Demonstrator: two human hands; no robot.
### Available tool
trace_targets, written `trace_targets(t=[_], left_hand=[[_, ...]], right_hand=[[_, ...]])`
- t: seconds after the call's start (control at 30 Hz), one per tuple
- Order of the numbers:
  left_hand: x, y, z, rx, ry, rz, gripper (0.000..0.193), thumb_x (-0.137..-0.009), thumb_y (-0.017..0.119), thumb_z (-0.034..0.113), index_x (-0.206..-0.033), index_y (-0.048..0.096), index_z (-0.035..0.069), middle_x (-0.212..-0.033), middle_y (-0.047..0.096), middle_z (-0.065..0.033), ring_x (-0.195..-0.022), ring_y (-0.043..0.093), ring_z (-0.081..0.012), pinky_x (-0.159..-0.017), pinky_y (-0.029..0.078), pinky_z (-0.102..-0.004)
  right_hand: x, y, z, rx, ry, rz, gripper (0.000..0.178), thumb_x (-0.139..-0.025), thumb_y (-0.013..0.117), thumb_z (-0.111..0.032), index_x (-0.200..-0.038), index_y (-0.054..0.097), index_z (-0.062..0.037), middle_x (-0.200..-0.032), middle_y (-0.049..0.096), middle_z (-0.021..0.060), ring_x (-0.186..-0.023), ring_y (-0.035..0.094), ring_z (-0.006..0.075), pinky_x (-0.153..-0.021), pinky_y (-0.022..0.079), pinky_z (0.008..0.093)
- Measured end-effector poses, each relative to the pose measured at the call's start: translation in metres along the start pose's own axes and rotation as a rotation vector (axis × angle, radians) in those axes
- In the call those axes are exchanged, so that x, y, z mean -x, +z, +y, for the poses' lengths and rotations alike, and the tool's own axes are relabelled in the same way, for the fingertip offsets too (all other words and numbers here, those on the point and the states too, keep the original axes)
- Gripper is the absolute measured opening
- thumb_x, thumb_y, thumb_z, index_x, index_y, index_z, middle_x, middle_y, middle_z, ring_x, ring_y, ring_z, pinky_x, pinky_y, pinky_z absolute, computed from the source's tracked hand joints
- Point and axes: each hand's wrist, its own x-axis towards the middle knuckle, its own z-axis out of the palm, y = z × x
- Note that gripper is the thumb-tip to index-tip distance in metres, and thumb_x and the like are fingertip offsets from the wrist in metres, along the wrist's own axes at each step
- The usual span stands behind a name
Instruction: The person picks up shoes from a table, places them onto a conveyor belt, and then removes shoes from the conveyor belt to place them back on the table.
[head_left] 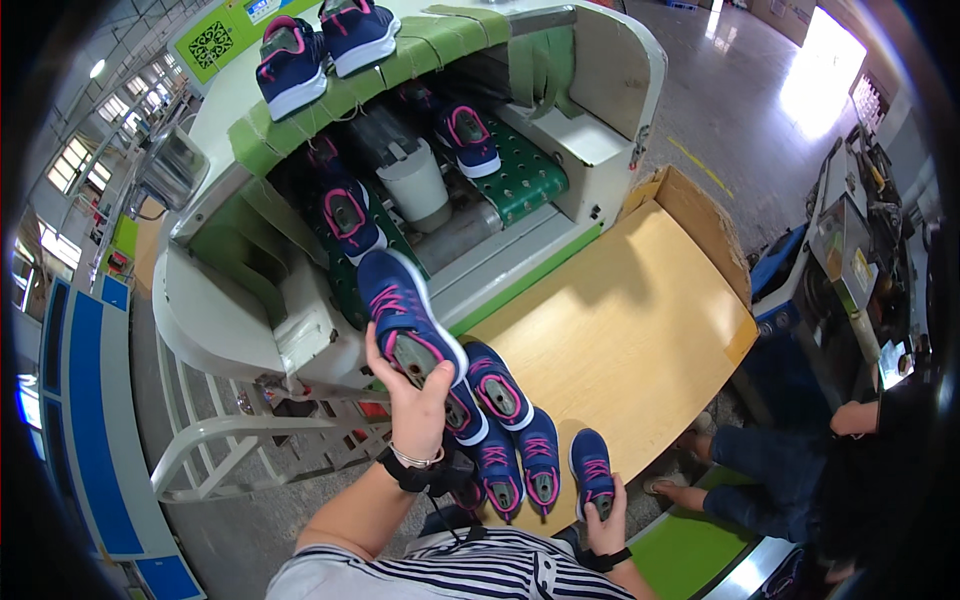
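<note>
In my left hand (415, 412) is a navy sneaker (402, 296) with pink lining and a white sole, gripped at its heel end. Its toe points toward the left belt of the machine, close to a sneaker (348, 218) on that belt. A grey form fills its opening. My right hand (606, 524) closes around the heel of a matching sneaker (591, 458) at the table's near edge. Between my hands, several more such sneakers (541, 458) lie together on the wooden tabletop (620, 330), partly hidden by my left hand and its shoe.
Ahead stands a white machine (225, 310) with a studded green belt (530, 180) carrying another sneaker (468, 138). Two sneakers (357, 38) sit on its top. Cardboard (705, 230) borders the table's far right side. A seated person (770, 480) is at the right; a white metal rail (215, 425) is at left.
</note>
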Motion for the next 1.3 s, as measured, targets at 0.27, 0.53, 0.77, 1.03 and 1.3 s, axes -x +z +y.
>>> trace_targets(t=[0.27, 0.53, 0.77, 1.03, 1.3], left_hand=[[-0.041, -0.008, 0.002, -0.242, -0.020, 0.146, 0.097, -0.080, 0.077, 0.014, -0.155, 0.014, 0.007, -0.151, 0.018, -0.0215, -0.139, 0.027, -0.0294, -0.116, 0.023, -0.0400], [-0.065, -0.006, 0.001, -0.120, -0.029, 0.120, 0.099, -0.082, 0.078, 0.022, -0.156, 0.014, 0.006, -0.151, 0.020, -0.0209, -0.141, 0.025, -0.0296, -0.117, 0.021, -0.0395], [-0.080, -0.001, 0.002, -0.348, 0.048, 0.254, 0.086, -0.089, 0.072, 0.025, -0.153, 0.022, -0.003, -0.143, 0.040, -0.0171, -0.127, 0.045, -0.0243, -0.109, 0.034, -0.0324], [-0.101, -0.009, 0.003, -0.189, 0.115, 0.222, 0.057, -0.098, 0.063, 0.029, -0.142, 0.041, 0.001, -0.135, 0.052, -0.0115, -0.120, 0.051, -0.0192, -0.103, 0.040, -0.0313], [-0.053, -0.019, 0.014, -0.381, 0.248, 0.099, 0.056, -0.104, 0.048, 0.025, -0.152, 0.028, 0.005, -0.152, 0.032, -0.0119, -0.140, 0.031, -0.0238, -0.115, 0.023, -0.0397]], right_hand=[[-0.125, -0.001, -0.119, -0.336, -0.156, 0.101, 0.059, -0.088, 0.064, -0.001, -0.138, 0.034, -0.0009, -0.127, 0.051, 0.0154, -0.118, 0.051, 0.0225, -0.103, 0.040, 0.0349], [-0.312, 0.060, -0.297, -0.208, -0.673, 0.154, 0.050, -0.090, 0.068, -0.013, -0.135, 0.047, -0.0060, -0.126, 0.060, 0.0170, -0.117, 0.059, 0.0251, -0.099, 0.045, 0.0331], [-0.362, 0.096, -0.293, 0.085, -0.774, 0.251, 0.068, -0.084, 0.074, -0.024, -0.144, 0.044, -0.0139, -0.134, 0.054, 0.0221, -0.124, 0.051, 0.0390, -0.106, 0.039, 0.0444], [-0.310, 0.103, -0.171, 0.503, -0.494, 0.188, 0.061, -0.091, 0.064, -0.039, -0.144, 0.046, -0.0137, -0.154, 0.033, 0.0180, -0.145, 0.025, 0.0383, -0.117, 0.019, 0.0546], [-0.324, 0.083, -0.079, 0.354, -0.354, 0.369, 0.018, -0.082, 0.075, -0.019, -0.097, 0.067, -0.0130, -0.157, 0.026, 0.0179, -0.142, 0.029, 0.0382, -0.112, 0.030, 0.0558]])
